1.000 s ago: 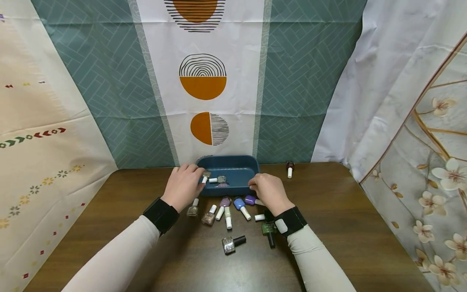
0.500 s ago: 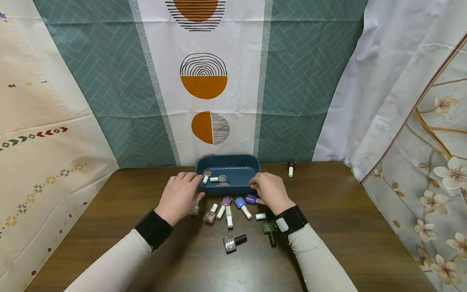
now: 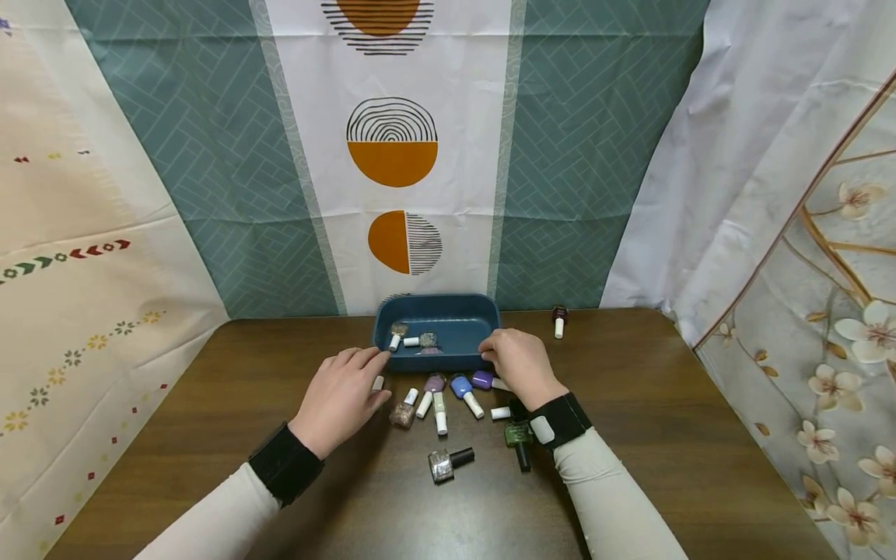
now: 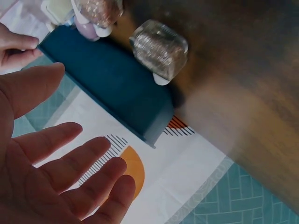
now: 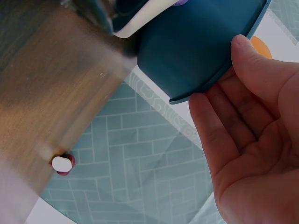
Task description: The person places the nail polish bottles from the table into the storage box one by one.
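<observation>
My right hand (image 3: 521, 367) pinches the near right rim of a dark blue tray (image 3: 441, 363), thumb and fingers on either side of the edge in the right wrist view. Several nail polish bottles lie inside it at the left, among them a glittery one (image 3: 399, 330). With relaxed fingers, my left hand (image 3: 339, 400) hovers by the tray's near left corner, holding nothing. Below it is a gold-glitter nail polish bottle (image 4: 160, 49); in the head view only its white cap (image 3: 378, 383) shows past the hand.
Before the tray lie a copper-glitter bottle (image 3: 402, 415), a blue bottle (image 3: 461, 384), a purple bottle (image 3: 482, 379) and others. Nearer are a silver bottle (image 3: 441, 466) and a green bottle (image 3: 518, 433). A dark red bottle (image 3: 560, 313) lies at the far right. Patterned cloth hangs behind.
My left hand has let go of the glittery nail polish bottle in the tray and drawn back toward the near left, over the gold-glitter bottle. My right hand stays on the tray's rim.
</observation>
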Motion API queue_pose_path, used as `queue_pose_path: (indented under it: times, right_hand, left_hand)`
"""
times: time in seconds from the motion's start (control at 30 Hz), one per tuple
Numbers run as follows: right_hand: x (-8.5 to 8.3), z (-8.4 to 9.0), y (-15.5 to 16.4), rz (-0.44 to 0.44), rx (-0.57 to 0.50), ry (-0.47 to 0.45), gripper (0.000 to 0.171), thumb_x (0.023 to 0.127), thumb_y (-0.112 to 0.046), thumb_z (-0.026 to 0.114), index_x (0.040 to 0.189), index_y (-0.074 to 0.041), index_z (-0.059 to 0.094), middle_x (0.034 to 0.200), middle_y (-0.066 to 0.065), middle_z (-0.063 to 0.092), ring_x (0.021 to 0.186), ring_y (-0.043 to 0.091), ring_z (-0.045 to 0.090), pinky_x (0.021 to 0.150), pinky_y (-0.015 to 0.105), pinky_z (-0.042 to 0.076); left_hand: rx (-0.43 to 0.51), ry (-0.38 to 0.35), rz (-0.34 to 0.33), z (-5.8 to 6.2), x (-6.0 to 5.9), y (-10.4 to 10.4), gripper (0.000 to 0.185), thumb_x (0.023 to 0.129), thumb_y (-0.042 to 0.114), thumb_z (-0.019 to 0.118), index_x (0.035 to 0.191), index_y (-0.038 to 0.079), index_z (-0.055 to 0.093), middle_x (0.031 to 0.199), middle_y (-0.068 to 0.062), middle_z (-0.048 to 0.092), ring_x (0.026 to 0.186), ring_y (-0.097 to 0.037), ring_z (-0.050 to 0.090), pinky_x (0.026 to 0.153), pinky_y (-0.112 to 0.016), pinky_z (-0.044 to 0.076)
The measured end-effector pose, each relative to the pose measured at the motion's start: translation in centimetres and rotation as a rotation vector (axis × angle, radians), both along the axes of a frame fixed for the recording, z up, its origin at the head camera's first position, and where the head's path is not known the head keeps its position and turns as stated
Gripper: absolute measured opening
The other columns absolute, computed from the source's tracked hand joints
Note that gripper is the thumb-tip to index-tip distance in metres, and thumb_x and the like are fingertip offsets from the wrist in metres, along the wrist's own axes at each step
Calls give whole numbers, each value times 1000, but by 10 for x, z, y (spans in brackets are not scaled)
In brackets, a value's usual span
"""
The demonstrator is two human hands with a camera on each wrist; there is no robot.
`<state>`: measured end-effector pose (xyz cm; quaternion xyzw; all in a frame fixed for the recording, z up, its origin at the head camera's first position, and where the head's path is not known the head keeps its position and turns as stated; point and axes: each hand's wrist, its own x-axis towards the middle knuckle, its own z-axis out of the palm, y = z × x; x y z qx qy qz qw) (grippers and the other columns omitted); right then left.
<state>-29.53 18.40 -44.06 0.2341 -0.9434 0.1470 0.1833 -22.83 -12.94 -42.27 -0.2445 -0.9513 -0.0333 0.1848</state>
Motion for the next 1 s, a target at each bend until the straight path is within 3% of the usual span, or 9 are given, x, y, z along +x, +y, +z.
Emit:
queue_pose_path:
  times: [0.37,1.0]
  right_hand:
    - [0,0,0,-5,-3,-5,4,98,-11,85,101,-12,88,94,1,77,93,25,76,80,44,63]
    - [1,1,0,-11,0,-11,5,99,-10,85,101,-13,88,93,1,77,94,25,76,81,45,63]
  left_hand:
    - [1,-10,29,-14,10,-7,62,89,28,96,138,0,72,131,-19,74,122,-41,68,101,-59,56]
    - [-46,-46,68,-37,7,-14,62,86,29,98,133,-3,73,124,-19,75,117,-40,69,99,-58,58]
